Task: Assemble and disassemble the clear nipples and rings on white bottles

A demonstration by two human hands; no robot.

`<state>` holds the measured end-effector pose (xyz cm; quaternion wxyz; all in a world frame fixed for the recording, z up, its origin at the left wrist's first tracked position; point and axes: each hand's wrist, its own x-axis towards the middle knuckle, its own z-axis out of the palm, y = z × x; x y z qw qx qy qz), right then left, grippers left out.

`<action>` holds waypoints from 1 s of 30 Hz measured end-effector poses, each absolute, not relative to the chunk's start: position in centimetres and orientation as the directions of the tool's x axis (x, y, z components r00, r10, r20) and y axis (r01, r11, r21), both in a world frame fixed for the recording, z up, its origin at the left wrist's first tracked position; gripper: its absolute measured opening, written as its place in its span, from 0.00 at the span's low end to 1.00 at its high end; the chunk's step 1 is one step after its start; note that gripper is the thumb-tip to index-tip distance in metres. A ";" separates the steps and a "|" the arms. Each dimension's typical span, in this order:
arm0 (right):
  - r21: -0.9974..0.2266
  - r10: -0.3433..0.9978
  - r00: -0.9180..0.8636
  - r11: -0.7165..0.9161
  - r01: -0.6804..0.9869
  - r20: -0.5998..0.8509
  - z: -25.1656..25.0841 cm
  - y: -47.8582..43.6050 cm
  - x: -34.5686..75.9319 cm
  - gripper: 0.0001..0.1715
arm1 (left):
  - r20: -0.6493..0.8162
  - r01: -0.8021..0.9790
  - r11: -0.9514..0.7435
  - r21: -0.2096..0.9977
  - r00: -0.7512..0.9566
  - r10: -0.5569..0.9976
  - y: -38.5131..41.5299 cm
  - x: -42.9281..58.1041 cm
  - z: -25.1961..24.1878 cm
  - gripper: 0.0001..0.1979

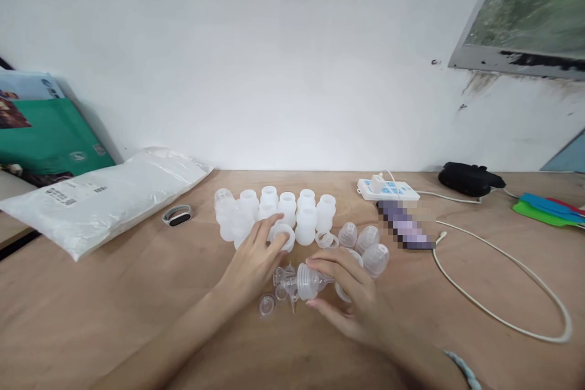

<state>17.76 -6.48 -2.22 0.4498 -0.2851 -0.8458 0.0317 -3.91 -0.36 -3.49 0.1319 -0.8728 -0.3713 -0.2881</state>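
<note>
Several small white plastic bottles (287, 210) stand in rows at the middle of the wooden table (91, 311). My left hand (251, 262) reaches to them, its fingers curled on one white bottle (284, 236) at the front of the group. My right hand (351, 298) is closed on a ribbed clear cap with a nipple (308, 281) lying on its side. Loose clear nipples (284, 275) and rings (325, 239) lie between the hands. Three clear dome caps (368, 247) sit just right of the bottles.
A white plastic bag (105, 198) lies at the back left, a smart band (177, 216) beside it. A power strip (386, 189), a blurred-out object (404, 225), a looping white cable (503, 311) and a black item (470, 178) are to the right. Coloured sheets (548, 208) lie far right.
</note>
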 end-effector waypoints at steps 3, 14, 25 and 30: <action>-0.319 0.525 -0.421 0.825 0.467 0.739 -2.3 -6.5 17.8 0.20 | 0.610 0.665 -0.747 0.025 0.582 0.538 -0.7 -4.0 -3.3 0.11; -0.365 0.564 -0.286 0.768 0.526 0.775 -2.9 -6.6 18.2 0.25 | 0.577 0.494 -0.827 0.270 0.604 0.549 -3.5 -4.7 -0.9 0.26; -0.433 0.605 -0.426 0.789 0.436 0.673 -3.5 -5.8 18.4 0.26 | 0.237 0.386 -0.618 0.685 0.684 0.690 -3.6 -5.8 0.3 0.23; -0.444 0.616 -0.387 0.776 0.449 0.686 -3.8 -5.9 18.3 0.26 | 0.248 0.456 -0.587 0.669 0.608 0.755 -4.2 -5.7 -0.3 0.24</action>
